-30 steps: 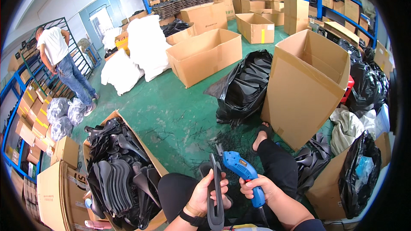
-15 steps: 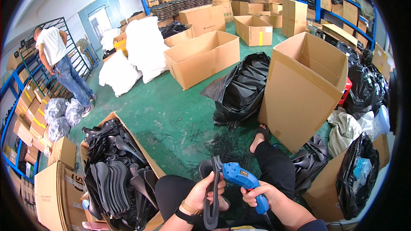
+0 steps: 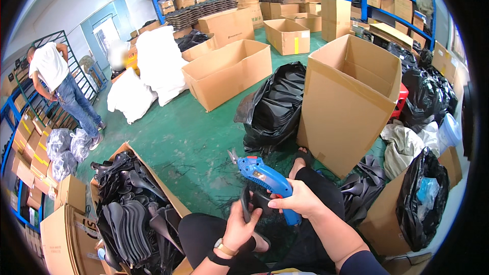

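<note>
My left hand (image 3: 238, 228) is closed around a curved black moulded part (image 3: 246, 205), raised in front of my knees. Close beside it, my right hand (image 3: 301, 199) grips blue cordless electric shears (image 3: 265, 174). Their metal blades (image 3: 233, 156) point up and to the left, apart from each other and clear of the part. The right fingertips reach near the upper end of the black part; whether they touch it I cannot tell. At my left, an open carton (image 3: 159, 179) is heaped with similar black moulded pieces (image 3: 127, 229), some nested in a row.
Black trimmings litter the green floor (image 3: 198, 147). A tall open carton (image 3: 346, 102) and a black plastic bag (image 3: 275, 104) stand ahead. More black pieces (image 3: 362, 186) lie at my right. White sacks (image 3: 160, 66) stand further off, with a person (image 3: 63, 89) beyond at far left.
The shears have swung up and left, so their blades now show, away from the black part. The black part has been lowered and turned. My hands have come closer together.
</note>
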The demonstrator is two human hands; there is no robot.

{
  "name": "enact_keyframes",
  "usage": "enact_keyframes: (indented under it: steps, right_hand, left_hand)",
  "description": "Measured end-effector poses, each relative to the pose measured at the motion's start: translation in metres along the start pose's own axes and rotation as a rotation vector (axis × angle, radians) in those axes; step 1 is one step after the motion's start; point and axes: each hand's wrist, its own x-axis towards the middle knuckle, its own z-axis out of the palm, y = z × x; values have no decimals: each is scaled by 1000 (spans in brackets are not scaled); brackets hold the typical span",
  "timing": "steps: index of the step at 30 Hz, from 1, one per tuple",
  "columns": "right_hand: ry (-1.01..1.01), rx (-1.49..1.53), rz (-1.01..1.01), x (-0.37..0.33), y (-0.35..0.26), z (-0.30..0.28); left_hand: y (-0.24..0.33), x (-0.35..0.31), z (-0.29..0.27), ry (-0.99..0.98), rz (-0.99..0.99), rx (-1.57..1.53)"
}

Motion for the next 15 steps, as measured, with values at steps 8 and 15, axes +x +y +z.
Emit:
enact_keyframes:
  steps: [8, 15]
  right_hand:
    - [266, 53, -156, -1, 3, -17]
    - [122, 31, -152, -7, 12, -10]
  left_hand:
    - [27, -5, 17, -152, 369, 747]
    - [18, 14, 41, -67, -298, -1138]
